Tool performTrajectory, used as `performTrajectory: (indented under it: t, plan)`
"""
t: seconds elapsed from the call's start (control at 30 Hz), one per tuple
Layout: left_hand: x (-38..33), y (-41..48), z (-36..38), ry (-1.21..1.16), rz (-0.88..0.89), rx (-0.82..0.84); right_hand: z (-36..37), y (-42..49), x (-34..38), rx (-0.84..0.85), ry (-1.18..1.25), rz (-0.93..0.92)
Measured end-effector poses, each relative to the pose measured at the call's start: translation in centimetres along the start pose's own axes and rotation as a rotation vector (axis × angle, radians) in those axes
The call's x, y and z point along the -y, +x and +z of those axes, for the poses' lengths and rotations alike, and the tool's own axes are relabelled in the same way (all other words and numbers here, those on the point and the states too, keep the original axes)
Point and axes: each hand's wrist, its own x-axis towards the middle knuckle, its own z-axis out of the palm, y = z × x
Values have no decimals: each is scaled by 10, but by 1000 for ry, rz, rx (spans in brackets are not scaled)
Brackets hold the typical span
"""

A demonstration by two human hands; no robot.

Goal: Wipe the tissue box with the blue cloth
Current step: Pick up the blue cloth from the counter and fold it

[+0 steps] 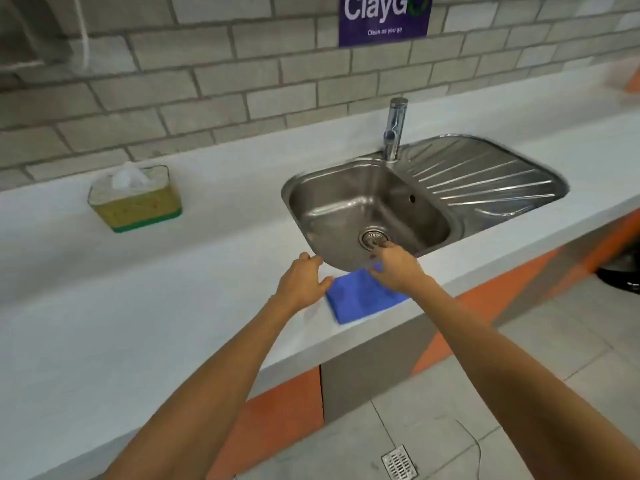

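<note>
Blue cloth (360,299) lies folded, flat — both hands open, left (303,280) beside, right (394,268) over it.

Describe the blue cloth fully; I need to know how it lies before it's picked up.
The blue cloth looks soft, folded into a flat rectangle, plain, with no visible stains. It lies near the counter's front edge, just before the sink. The right hand covers its far right corner, seemingly touching; the left hand is at its left edge, contact unclear.
</note>
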Motion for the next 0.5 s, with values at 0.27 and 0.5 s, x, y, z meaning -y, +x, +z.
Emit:
performTrajectory:
  t: [0.27, 0.5]
  plan:
    - [-9, 5, 36, 24, -91, 87, 16, -9, -32, -76, 14, 89]
    - [-16, 9, 36, -282, -282, 86, 21, -3, -30, -51, 27, 84]
